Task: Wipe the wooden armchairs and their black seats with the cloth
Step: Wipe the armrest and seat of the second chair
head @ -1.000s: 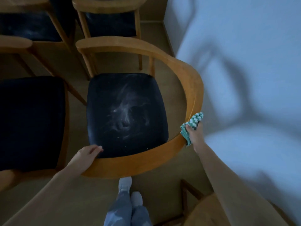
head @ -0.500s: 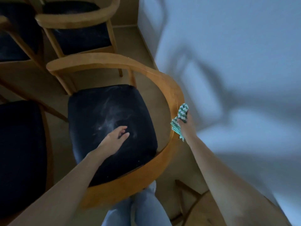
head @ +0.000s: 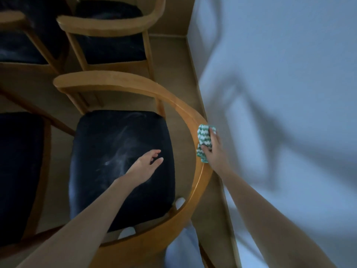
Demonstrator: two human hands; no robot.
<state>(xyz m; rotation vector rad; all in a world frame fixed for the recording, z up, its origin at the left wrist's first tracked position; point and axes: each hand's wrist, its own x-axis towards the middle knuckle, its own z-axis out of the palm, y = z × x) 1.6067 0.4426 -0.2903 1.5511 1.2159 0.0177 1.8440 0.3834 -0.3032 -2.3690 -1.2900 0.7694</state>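
A wooden armchair with a curved back rail stands below me, seen from behind and above. Its black seat carries pale dust smears in the middle. My right hand presses a green-and-white patterned cloth against the outer right side of the curved rail. My left hand hovers over the right half of the black seat, fingers loosely spread, holding nothing.
Another armchair stands behind this one, two more at the left and back left. A white wall runs close along the right. My legs are behind the chair back. A wooden piece shows at the bottom right.
My left hand left the back rail and moved out over the black seat. My right hand slid the cloth along the rail toward the armrest. The view swung to the right.
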